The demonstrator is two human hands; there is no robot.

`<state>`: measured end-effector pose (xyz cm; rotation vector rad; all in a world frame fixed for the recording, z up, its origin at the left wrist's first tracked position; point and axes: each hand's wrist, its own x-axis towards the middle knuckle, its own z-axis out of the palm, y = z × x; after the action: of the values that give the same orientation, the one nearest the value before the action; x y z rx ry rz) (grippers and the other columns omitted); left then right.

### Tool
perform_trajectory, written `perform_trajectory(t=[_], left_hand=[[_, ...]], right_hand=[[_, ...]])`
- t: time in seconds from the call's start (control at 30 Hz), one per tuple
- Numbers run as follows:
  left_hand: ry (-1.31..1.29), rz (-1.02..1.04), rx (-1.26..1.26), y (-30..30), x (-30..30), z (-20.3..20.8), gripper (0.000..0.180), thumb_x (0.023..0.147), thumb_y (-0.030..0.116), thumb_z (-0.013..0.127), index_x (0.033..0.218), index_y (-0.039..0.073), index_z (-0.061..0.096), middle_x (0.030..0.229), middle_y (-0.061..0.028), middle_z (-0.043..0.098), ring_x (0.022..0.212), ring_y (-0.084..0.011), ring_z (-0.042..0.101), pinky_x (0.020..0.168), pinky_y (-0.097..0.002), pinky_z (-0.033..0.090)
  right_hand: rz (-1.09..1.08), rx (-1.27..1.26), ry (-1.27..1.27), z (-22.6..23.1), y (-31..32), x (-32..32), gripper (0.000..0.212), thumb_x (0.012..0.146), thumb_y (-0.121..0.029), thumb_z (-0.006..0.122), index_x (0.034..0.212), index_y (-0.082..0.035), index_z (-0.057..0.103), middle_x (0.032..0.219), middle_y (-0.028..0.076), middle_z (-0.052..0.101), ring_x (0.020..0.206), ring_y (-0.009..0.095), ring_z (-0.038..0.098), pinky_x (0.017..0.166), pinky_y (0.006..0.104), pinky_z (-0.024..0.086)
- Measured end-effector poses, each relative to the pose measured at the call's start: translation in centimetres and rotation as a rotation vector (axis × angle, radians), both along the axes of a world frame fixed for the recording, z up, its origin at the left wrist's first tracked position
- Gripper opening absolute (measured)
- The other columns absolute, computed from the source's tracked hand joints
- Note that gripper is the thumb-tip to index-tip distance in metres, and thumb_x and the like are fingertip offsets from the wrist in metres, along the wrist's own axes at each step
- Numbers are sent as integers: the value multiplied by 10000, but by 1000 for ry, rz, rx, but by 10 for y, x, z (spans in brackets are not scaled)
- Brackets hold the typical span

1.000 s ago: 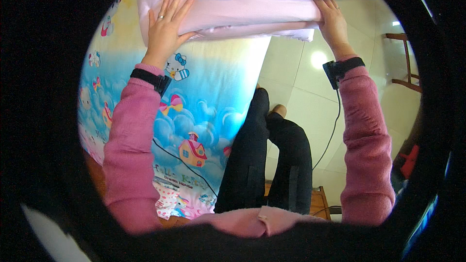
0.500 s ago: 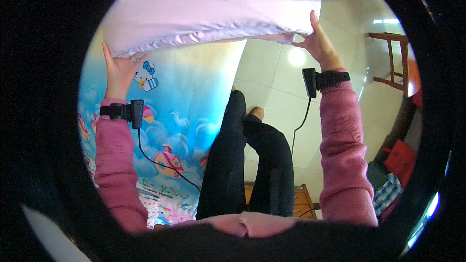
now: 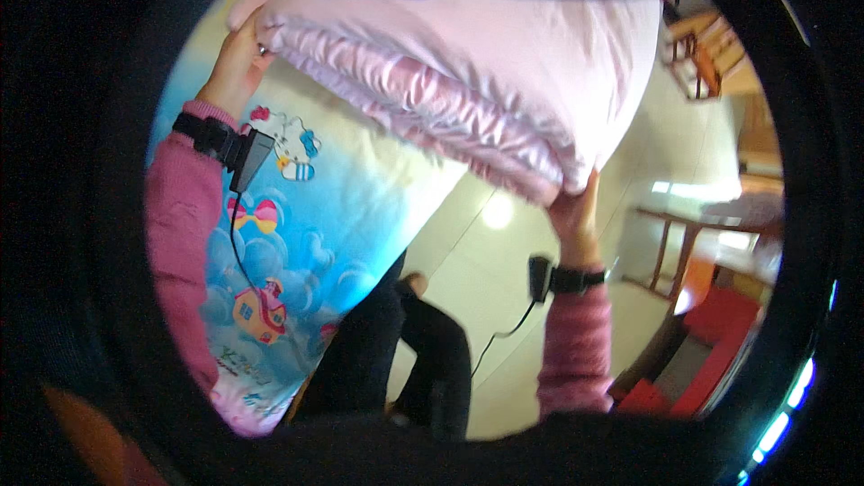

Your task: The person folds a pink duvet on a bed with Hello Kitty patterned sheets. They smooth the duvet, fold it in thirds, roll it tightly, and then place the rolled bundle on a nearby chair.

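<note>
A large, soft, pale pink pillow (image 3: pixel 504 45) is held up in front of me, its near edge gathered and shiny. My left hand (image 3: pixel 238 61) is closed on its left corner, the thumb partly hidden against the cloth. At the lower right corner, my right hand (image 3: pixel 576 218) grips the pillow, with most of its fingers out of sight behind or under the fabric. The pillow tilts, its left end farther from me than its right. Below its left part lies a blue bedsheet (image 3: pixel 297 252) printed with cartoon figures, clouds and a house.
Pale floor tiles (image 3: pixel 513 333) stretch between the bed and the right side. A wooden stool (image 3: pixel 661 252) stands at the right, near red items (image 3: pixel 720 328). Farther back is a wooden chair (image 3: pixel 706 54). Black straps with cabled devices sit on both my wrists.
The pillow has tilted: its left end went up and away while its right end came down nearer to me. Both hands moved with it, and the view has turned towards the right.
</note>
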<state>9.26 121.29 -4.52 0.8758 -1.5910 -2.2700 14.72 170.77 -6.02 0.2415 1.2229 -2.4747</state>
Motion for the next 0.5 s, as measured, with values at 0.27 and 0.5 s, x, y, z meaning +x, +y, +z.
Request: perform_trajectory(t=[0.27, 0.5], left_hand=[[-4, -29, -39, -58, -36, -27, 520, 920, 541, 500, 1282, 172, 562, 1263, -9, 588, 1106, -161, 562, 868, -416, 482], [81, 728, -327, 26, 32, -105, 337, 956, 368, 582, 1051, 47, 539, 934, -32, 541, 908, -157, 528, 862, -301, 427]], right_hand=[[91, 136, -56, -19, -93, 10, 706, 974, -573, 380, 1483, -92, 292, 1462, 106, 418, 1317, 288, 436, 1074, 459, 388], [66, 403, -332, -38, -63, 29, 718, 937, -553, 484, 1492, -173, 231, 1482, 107, 361, 1280, 332, 438, 980, 581, 419]])
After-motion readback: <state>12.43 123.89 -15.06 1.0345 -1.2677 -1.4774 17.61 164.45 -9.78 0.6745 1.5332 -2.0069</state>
